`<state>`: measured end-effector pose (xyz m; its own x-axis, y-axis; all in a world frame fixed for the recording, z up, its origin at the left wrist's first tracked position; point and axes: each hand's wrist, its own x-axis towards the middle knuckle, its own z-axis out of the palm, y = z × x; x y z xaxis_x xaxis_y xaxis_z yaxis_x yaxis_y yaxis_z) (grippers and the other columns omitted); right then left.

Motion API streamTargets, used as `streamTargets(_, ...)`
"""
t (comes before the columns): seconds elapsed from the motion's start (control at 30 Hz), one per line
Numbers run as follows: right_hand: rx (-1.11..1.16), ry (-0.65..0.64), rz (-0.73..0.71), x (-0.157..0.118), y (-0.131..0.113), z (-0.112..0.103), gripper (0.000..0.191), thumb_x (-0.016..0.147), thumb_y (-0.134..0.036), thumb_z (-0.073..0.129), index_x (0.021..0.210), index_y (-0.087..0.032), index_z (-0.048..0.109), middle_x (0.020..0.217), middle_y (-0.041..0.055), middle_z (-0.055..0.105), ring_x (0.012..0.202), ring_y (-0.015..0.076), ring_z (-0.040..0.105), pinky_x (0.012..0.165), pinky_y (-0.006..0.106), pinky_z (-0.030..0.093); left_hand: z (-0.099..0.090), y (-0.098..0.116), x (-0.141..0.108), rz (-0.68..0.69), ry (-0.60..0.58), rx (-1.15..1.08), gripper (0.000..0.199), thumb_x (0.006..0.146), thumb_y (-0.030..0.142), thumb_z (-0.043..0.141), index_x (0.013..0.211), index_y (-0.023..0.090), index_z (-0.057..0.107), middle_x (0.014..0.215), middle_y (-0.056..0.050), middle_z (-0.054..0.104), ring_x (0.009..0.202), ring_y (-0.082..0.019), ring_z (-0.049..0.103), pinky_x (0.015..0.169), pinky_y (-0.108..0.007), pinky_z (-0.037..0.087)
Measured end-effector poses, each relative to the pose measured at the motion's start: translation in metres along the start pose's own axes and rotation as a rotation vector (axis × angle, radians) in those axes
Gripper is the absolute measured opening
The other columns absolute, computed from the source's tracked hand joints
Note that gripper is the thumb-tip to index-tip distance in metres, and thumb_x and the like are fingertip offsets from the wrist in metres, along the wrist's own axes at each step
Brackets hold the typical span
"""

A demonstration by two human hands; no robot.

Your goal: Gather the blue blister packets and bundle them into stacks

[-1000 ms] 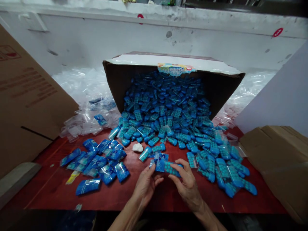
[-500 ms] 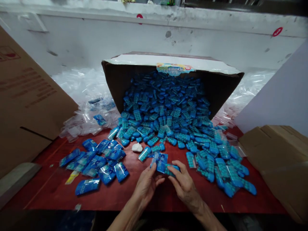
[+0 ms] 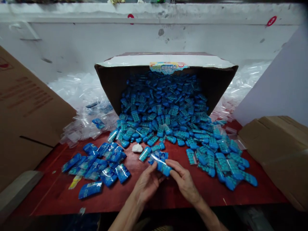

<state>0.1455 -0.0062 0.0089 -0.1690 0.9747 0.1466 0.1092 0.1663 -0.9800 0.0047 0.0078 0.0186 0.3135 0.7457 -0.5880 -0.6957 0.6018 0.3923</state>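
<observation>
Both my hands meet at a blue packet (image 3: 161, 166) above the red table. My left hand (image 3: 148, 181) pinches its left side, and my right hand (image 3: 182, 179) has fingers closed on its right end. Just behind it is another blue printed piece (image 3: 163, 155), partly hidden. Blue-capped clear cases with teal pellets (image 3: 173, 134) spill from an open carton (image 3: 106, 83) onto the table. A lump of white material (image 3: 137, 148) and a loose case (image 3: 145, 154) sit behind my left hand. To the left is a group of glossy blue packets (image 3: 96, 166).
Clear plastic sleeves (image 3: 84, 122) are heaped at the left and behind the carton. Brown cardboard boxes stand at the left (image 3: 29, 106) and right (image 3: 276, 154) of the red table (image 3: 168, 202). A grey block (image 3: 21, 192) lies at the left edge.
The case that my right hand held beside the printed piece now lines up with the blue wrapping, tilted between both hands. The camera view has shifted slightly.
</observation>
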Motion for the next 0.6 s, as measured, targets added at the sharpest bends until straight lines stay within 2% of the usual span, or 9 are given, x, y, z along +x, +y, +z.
streamTargets(0.1,0.128,0.042,0.046,0.003,-0.001,-0.005,0.038,0.08,-0.018,0.044,0.117,-0.023,0.043,0.106,0.006,0.057,0.087,0.0149,0.059,0.072,0.028,0.051,0.001,0.001,-0.003,-0.016,0.013,0.068,0.015,0.072,0.02,0.056,0.087,0.016,0.056,0.083,-0.006,0.065,0.074,-0.017,0.061,0.069,-0.031,0.046)
streamTargets(0.23,-0.027,0.038,-0.007,0.001,-0.006,-0.004,0.041,0.075,-0.016,0.05,0.116,-0.023,0.045,0.102,0.0047,0.055,0.09,0.0153,0.055,0.079,0.03,0.046,0.01,-0.002,-0.006,0.005,0.033,0.133,0.021,0.075,0.026,0.053,0.091,0.013,0.057,0.084,-0.008,0.066,0.079,-0.018,0.061,0.072,-0.03,0.045)
streamTargets(0.33,0.019,0.026,0.02,-0.001,-0.007,-0.003,0.045,0.073,-0.015,0.054,0.116,-0.024,0.045,0.096,0.0031,0.053,0.084,0.0142,0.054,0.076,0.028,0.046,0.015,-0.001,-0.008,0.076,0.017,0.18,0.021,0.074,0.026,0.054,0.089,0.012,0.059,0.085,-0.008,0.066,0.082,-0.019,0.06,0.076,-0.03,0.044)
streamTargets(0.4,0.147,0.016,0.062,0.0,-0.005,-0.005,0.053,0.069,-0.014,0.058,0.118,-0.027,0.042,0.093,0.001,0.051,0.079,0.0119,0.053,0.073,0.025,0.046,0.013,0.002,-0.009,0.062,-0.058,0.216,0.02,0.073,0.024,0.055,0.088,0.012,0.059,0.085,-0.008,0.066,0.083,-0.019,0.06,0.078,-0.031,0.042)
streamTargets(0.47,0.267,-0.029,0.116,0.003,-0.002,-0.007,0.065,0.064,-0.012,0.063,0.121,-0.029,0.038,0.095,-0.0006,0.049,0.078,0.0104,0.051,0.074,0.024,0.044,0.009,0.005,-0.009,-0.017,-0.157,0.24,0.019,0.073,0.024,0.055,0.088,0.012,0.06,0.084,-0.008,0.066,0.083,-0.019,0.06,0.08,-0.032,0.042)
streamTargets(0.6,0.456,-0.211,0.247,0.009,0.0,-0.014,0.088,0.055,-0.013,0.071,0.127,-0.034,0.026,0.112,0.0004,0.041,0.089,0.0135,0.049,0.075,0.026,0.044,-0.001,0.008,-0.005,-0.129,-0.273,0.271,0.018,0.076,0.024,0.052,0.087,0.012,0.059,0.083,-0.008,0.065,0.082,-0.018,0.06,0.078,-0.033,0.042)
